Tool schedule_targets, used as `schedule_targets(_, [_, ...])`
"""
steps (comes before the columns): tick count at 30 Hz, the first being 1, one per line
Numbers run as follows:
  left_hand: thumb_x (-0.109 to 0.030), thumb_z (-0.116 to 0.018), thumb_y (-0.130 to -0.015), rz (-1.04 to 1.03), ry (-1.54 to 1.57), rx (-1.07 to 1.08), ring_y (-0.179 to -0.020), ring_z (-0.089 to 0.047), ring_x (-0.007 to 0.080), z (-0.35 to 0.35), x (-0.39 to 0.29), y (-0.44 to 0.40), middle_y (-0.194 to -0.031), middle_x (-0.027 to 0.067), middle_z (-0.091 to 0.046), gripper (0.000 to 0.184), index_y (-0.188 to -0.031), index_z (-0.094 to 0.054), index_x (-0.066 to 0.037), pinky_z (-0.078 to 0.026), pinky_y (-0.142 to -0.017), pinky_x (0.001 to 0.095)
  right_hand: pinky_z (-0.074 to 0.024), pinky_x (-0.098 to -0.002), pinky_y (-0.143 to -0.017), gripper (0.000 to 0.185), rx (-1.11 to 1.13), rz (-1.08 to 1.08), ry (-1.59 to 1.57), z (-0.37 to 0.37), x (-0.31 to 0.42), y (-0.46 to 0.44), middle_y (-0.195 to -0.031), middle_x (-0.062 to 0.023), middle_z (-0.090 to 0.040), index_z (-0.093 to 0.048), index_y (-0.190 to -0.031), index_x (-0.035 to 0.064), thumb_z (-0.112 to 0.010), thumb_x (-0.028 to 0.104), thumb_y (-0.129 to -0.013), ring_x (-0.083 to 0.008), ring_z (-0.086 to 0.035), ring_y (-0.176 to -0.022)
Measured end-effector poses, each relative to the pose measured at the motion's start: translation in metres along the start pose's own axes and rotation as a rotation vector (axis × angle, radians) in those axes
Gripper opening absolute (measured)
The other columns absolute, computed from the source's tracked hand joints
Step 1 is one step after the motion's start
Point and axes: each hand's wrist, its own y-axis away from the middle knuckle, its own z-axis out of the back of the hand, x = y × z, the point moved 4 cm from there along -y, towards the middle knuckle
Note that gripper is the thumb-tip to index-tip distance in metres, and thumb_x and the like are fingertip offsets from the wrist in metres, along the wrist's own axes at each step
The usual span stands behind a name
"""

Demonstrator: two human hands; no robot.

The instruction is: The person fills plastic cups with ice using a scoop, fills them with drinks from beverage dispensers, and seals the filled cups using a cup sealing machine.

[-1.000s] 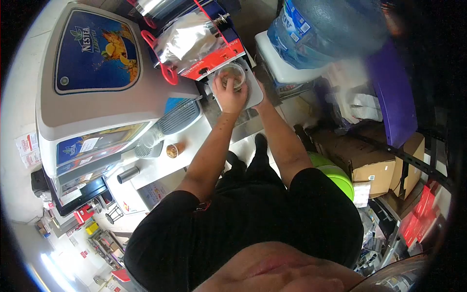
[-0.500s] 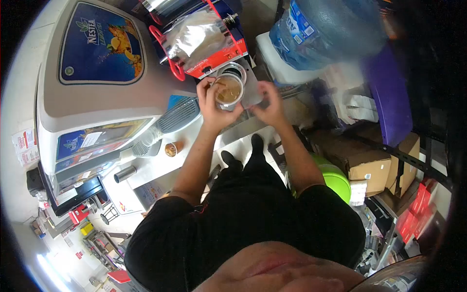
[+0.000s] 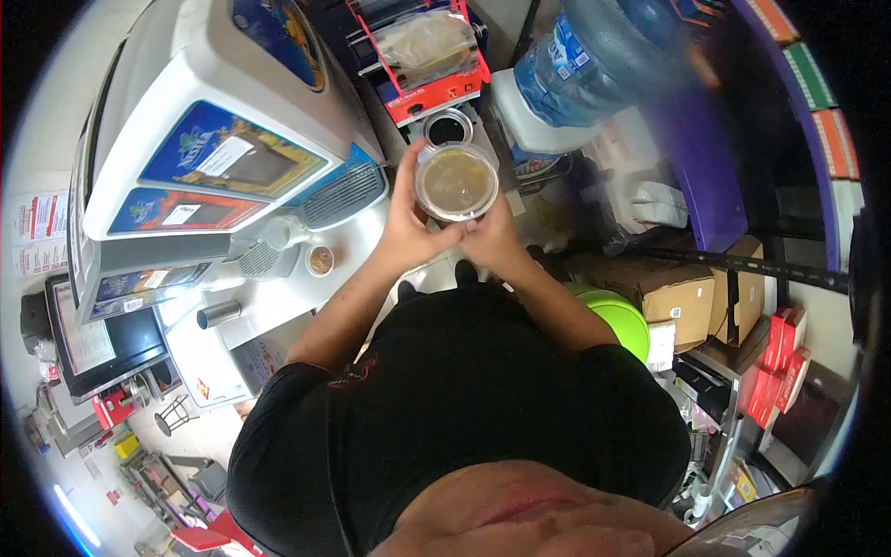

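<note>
A clear plastic cup of light brown drink [image 3: 457, 184] is held up between my two hands, seen from above. Along its left side and lower edge curves my left hand [image 3: 408, 218]. From the lower right my right hand [image 3: 492, 232] grips it, partly hidden beneath the rim. Just beyond the cup is a cup sealing machine [image 3: 444, 91] with a red front panel and a roll of clear film. Its round cup holder [image 3: 447, 128] juts toward me with a dark opening.
A Nestea drink dispenser [image 3: 237, 153] stands left, with a drip tray [image 3: 343, 195]. A cup of amber drink [image 3: 320, 261] and a metal tumbler [image 3: 218, 314] sit on the counter. To the right are a large water bottle [image 3: 575, 70], cardboard boxes [image 3: 677, 306] and a green bin [image 3: 617, 320].
The cup has moved away from the sealing machine's holder, toward me and slightly right. My right hand, apart from it before, has come in to hold it alongside my left.
</note>
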Motion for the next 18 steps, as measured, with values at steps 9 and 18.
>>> schedule_targets(9, [-0.01, -0.084, -0.071, -0.06, -0.406, 0.175, -0.139, -0.051, 0.0265, 0.024, -0.08, 0.052, -0.145, 0.0166, -0.053, 0.089, -0.15, -0.042, 0.001, -0.039, -0.117, 0.0409, -0.0363, -0.0387, -0.119, 0.114, 0.159, -0.178, -0.72, -0.053, 0.08, 0.033, -0.148, -0.01, -0.048, -0.023, -0.161, 0.0064, -0.089, 0.001, -0.068, -0.0229, -0.042, -0.145])
schedule_targets(18, [-0.014, -0.087, -0.063, -0.119, -0.587, 0.297, -0.132, -0.054, 0.0343, 0.027, -0.053, 0.08, -0.139, 0.0198, -0.056, 0.091, -0.143, -0.048, 0.0, -0.044, -0.11, 0.0427, -0.0422, -0.039, -0.114, 0.088, -0.18, -0.163, -0.352, -0.071, 0.08, 0.089, -0.139, -0.0097, -0.058, -0.044, -0.148, 0.0057, -0.091, 0.008, -0.073, -0.0213, -0.055, -0.132])
